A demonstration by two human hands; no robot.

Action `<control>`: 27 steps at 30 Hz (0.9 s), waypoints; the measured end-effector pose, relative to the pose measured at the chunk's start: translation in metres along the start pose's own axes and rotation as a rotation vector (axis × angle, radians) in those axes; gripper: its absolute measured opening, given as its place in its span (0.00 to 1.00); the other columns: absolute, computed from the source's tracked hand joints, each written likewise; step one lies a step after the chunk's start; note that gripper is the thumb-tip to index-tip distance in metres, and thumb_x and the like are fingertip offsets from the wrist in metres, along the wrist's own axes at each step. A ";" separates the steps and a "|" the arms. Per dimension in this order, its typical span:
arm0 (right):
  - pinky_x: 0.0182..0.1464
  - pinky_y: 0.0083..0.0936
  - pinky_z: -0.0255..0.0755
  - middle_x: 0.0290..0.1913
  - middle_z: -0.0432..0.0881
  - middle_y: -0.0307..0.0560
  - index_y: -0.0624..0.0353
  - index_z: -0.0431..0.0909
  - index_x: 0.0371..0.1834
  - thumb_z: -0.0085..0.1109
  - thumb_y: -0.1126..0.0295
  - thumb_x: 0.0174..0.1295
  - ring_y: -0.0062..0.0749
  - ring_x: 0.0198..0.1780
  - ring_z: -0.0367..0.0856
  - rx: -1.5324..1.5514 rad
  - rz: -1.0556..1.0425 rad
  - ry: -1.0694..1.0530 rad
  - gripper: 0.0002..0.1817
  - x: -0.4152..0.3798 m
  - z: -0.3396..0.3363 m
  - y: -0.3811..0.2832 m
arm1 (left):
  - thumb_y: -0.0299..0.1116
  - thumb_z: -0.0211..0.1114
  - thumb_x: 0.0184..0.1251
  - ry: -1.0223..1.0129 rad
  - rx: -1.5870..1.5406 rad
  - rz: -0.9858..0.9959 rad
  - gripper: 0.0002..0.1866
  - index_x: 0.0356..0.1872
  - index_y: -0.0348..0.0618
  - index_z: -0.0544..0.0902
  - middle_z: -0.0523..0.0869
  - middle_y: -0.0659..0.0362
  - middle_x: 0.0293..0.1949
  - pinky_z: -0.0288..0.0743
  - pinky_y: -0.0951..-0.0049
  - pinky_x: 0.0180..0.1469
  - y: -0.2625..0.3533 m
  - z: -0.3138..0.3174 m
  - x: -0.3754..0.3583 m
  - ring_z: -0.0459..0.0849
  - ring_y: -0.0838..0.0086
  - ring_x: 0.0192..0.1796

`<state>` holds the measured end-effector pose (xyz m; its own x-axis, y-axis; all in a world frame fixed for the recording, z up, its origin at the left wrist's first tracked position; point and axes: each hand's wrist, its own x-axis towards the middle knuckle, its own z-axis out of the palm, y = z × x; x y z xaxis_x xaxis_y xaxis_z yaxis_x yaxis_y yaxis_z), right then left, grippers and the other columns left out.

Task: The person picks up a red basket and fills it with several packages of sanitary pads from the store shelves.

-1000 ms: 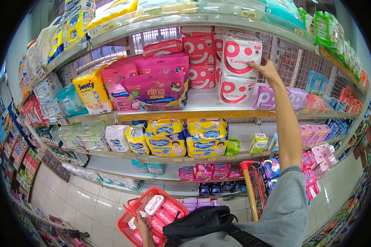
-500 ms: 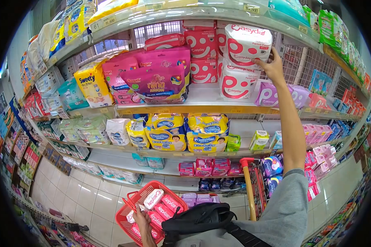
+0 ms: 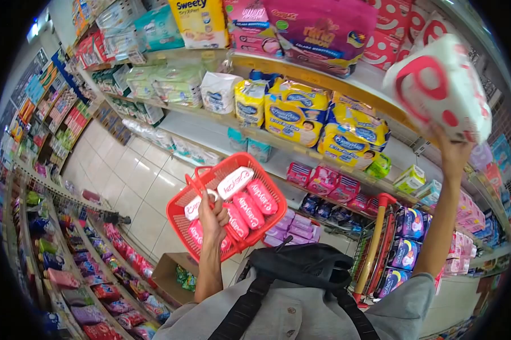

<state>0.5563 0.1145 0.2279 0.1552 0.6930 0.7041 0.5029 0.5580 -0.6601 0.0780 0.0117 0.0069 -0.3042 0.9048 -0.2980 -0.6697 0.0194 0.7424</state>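
Observation:
My right hand [image 3: 454,154] grips a large white-and-red Easyday pack [image 3: 442,88], which is tilted, slightly blurred and held in front of the upper shelf. At the lower centre, my left hand [image 3: 213,218] is closed round the handle of a red plastic basket [image 3: 179,198]. Inside the basket lie several small pink Easyday packs [image 3: 247,211] and white ones [image 3: 235,183]. More red-and-white packs [image 3: 388,20] stand on the upper shelf, behind the pack in my hand.
Yellow diaper packs [image 3: 294,116] line the middle shelf [image 3: 210,115]. A shopping cart with a yellow-and-red handle [image 3: 373,249] stands at the lower right. An open cardboard box [image 3: 167,277] is on the floor at the lower left, beside another shelf row [image 3: 105,272].
The large pack has come off the shelf in my right hand, moving right and nearer. The basket in my left hand has risen in view. The camera has turned down and left.

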 end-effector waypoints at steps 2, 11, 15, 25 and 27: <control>0.47 0.28 0.76 0.47 0.80 0.49 0.67 0.69 0.55 0.72 0.75 0.45 0.31 0.44 0.81 0.086 0.033 -0.079 0.32 -0.036 0.043 -0.006 | 0.51 0.45 0.73 -0.032 -0.032 0.013 0.17 0.29 0.52 0.64 0.55 0.71 0.14 0.39 0.84 0.11 0.009 0.011 0.000 0.48 0.88 0.11; 0.53 0.33 0.71 0.51 0.78 0.55 0.63 0.65 0.58 0.77 0.68 0.38 0.39 0.53 0.78 0.204 0.203 -0.523 0.41 -0.150 0.228 0.018 | 0.48 0.48 0.73 -0.114 -0.050 -0.010 0.15 0.29 0.52 0.67 0.55 0.73 0.14 0.42 0.85 0.11 0.021 0.039 0.008 0.49 0.89 0.11; 0.55 0.36 0.70 0.50 0.78 0.59 0.63 0.64 0.57 0.74 0.69 0.40 0.48 0.53 0.77 0.149 0.322 -0.524 0.39 -0.180 0.276 0.038 | 0.49 0.49 0.72 -0.116 -0.059 -0.046 0.15 0.29 0.53 0.68 0.55 0.73 0.13 0.41 0.85 0.11 0.019 0.045 0.021 0.49 0.89 0.12; 0.55 0.41 0.64 0.50 0.68 0.61 0.67 0.60 0.54 0.77 0.58 0.36 0.56 0.53 0.68 -0.139 0.277 -0.335 0.44 -0.223 0.344 0.060 | 0.48 0.50 0.71 -0.150 -0.098 -0.178 0.15 0.29 0.52 0.65 0.55 0.71 0.14 0.41 0.84 0.13 0.016 0.053 0.039 0.49 0.87 0.12; 0.55 0.43 0.63 0.49 0.69 0.59 0.68 0.62 0.52 0.78 0.57 0.35 0.54 0.52 0.67 -0.193 0.156 -0.378 0.45 -0.227 0.345 0.058 | 0.49 0.51 0.71 -0.153 -0.097 -0.177 0.16 0.29 0.52 0.65 0.55 0.71 0.14 0.41 0.84 0.12 0.019 0.050 0.043 0.49 0.87 0.12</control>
<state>0.2571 0.1471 -0.0606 -0.0616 0.8999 0.4317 0.6531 0.3634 -0.6644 0.0859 0.0728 0.0384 -0.0756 0.9450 -0.3181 -0.7674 0.1486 0.6238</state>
